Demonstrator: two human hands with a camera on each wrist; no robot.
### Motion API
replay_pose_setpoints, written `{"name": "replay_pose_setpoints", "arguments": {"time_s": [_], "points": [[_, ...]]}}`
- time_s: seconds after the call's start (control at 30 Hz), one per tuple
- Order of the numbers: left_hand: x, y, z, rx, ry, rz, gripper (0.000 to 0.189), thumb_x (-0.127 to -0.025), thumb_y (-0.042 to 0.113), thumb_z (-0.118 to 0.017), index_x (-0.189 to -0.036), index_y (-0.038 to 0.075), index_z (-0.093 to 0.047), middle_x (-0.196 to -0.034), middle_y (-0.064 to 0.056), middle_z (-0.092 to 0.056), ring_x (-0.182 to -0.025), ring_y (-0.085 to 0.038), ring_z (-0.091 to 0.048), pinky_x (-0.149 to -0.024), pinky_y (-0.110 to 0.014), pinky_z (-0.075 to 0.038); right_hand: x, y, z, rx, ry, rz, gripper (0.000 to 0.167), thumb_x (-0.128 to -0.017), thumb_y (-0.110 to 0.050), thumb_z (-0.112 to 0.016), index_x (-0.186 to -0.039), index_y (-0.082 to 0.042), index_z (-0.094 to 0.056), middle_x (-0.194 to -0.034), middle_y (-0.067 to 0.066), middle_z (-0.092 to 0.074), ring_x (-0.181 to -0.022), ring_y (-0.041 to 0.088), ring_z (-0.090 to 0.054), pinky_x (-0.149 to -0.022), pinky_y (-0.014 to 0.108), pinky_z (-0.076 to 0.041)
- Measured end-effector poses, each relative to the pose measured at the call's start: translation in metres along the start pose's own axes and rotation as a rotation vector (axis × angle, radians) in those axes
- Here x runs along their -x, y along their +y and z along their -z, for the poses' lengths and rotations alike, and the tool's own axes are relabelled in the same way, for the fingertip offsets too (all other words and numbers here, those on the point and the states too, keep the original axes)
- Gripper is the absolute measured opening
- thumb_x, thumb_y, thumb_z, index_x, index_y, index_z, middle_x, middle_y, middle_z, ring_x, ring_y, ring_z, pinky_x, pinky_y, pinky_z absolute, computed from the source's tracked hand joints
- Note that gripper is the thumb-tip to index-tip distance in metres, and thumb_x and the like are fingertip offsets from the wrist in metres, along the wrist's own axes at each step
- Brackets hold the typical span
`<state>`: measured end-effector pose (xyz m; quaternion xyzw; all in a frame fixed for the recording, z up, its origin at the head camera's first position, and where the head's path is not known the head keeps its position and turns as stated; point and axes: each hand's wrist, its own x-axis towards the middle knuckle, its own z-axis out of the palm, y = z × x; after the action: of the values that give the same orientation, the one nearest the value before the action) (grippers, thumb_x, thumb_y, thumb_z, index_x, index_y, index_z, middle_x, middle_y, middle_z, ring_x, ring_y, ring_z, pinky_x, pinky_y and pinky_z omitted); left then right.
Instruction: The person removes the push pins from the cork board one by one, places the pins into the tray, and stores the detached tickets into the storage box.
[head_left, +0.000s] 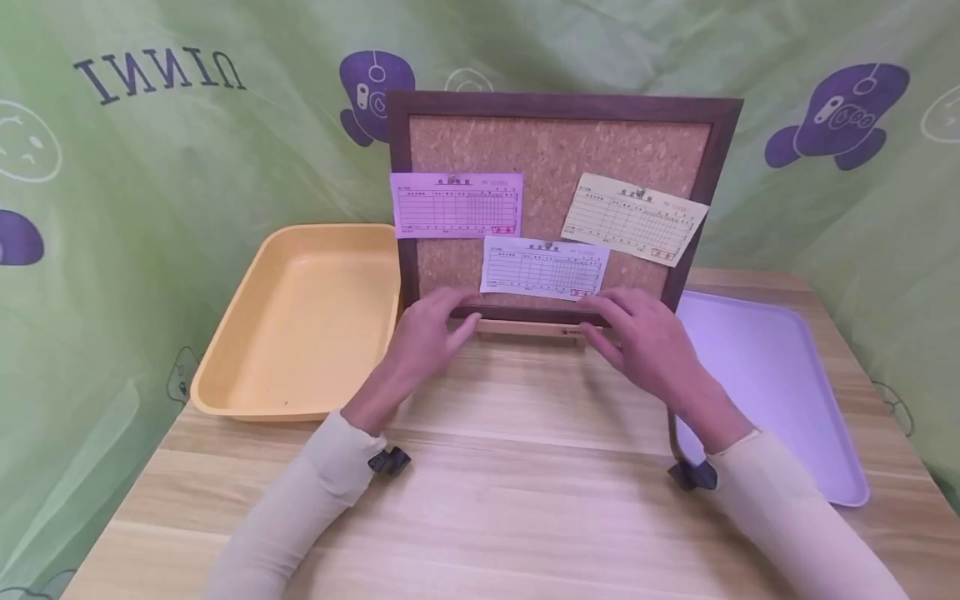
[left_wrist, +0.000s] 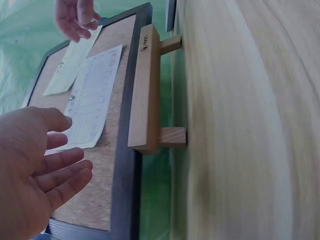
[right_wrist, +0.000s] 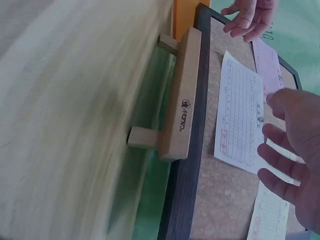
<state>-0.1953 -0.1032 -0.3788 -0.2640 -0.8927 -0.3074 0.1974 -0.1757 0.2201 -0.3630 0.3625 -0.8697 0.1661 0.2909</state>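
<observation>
A framed cork board (head_left: pixel 555 150) leans on a small wooden stand (head_left: pixel 517 328). Three printed slips are pinned to it: a pink slip (head_left: pixel 459 207) at left, a white slip (head_left: pixel 543 268) low in the middle, and a cream slip (head_left: pixel 633 218) tilted at right. My left hand (head_left: pixel 427 335), fingers loosely bent and holding nothing, hovers before the board's lower left edge. At the lower right, my right hand (head_left: pixel 651 340) hangs likewise, its fingertips overlapping the white slip's corner in the head view. Both wrist views show a gap between the hands and the board.
To the left lies a deep yellow tray (head_left: pixel 251 333), its right side close against the board frame. A flat lilac tray (head_left: pixel 780 383) is at the right, partly behind my right forearm. The wooden table (head_left: pixel 510 500) backs onto a green patterned curtain (head_left: pixel 285 150).
</observation>
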Motion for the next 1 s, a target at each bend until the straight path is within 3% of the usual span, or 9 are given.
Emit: {"name": "replay_pose_setpoints", "arguments": {"time_s": [0.2, 0.57, 0.77, 1.0], "points": [[-0.007, -0.001, -0.015, 0.149, 0.061, 0.105, 0.032, -0.096, 0.015, -0.074, -0.124, 0.003, -0.068, -0.111, -0.010, -0.068, -0.097, -0.022, -0.066, -0.081, -0.031, -0.057, -0.014, 0.000, -0.007, -0.022, 0.102, -0.071, 0.025, -0.089, -0.011, -0.079, -0.113, -0.007, -0.073, -0.100, 0.009, -0.071, -0.076, 0.025, -0.069, -0.054, 0.039, -0.052], [-0.020, -0.001, -0.030, 0.337, 0.142, 0.243, 0.035, -0.092, 0.009, -0.078, -0.124, 0.003, -0.064, -0.102, -0.006, -0.066, -0.088, -0.017, -0.066, -0.076, -0.027, -0.057, -0.047, -0.001, -0.025, -0.012, 0.141, -0.265, 0.015, -0.096, -0.013, -0.074, -0.109, -0.005, -0.072, -0.099, 0.011, -0.072, -0.079, 0.026, -0.070, -0.056, 0.039, -0.053], [-0.025, -0.002, -0.033, 0.448, 0.187, 0.272, 0.031, -0.092, 0.005, -0.077, -0.121, 0.002, -0.064, -0.097, -0.006, -0.068, -0.082, -0.016, -0.066, -0.072, -0.029, -0.058, -0.062, -0.002, -0.032, -0.021, 0.162, -0.318, 0.014, -0.097, -0.013, -0.071, -0.110, -0.005, -0.072, -0.102, 0.011, -0.072, -0.082, 0.025, -0.070, -0.062, 0.040, -0.055], [-0.032, 0.000, -0.032, 0.471, 0.212, 0.307, 0.032, -0.092, 0.002, -0.075, -0.122, 0.003, -0.063, -0.095, -0.007, -0.067, -0.081, -0.018, -0.064, -0.074, -0.030, -0.057, -0.075, -0.003, -0.038, -0.021, 0.182, -0.340, 0.016, -0.098, -0.015, -0.070, -0.109, -0.004, -0.073, -0.106, 0.012, -0.072, -0.083, 0.025, -0.070, -0.066, 0.039, -0.056]]}}
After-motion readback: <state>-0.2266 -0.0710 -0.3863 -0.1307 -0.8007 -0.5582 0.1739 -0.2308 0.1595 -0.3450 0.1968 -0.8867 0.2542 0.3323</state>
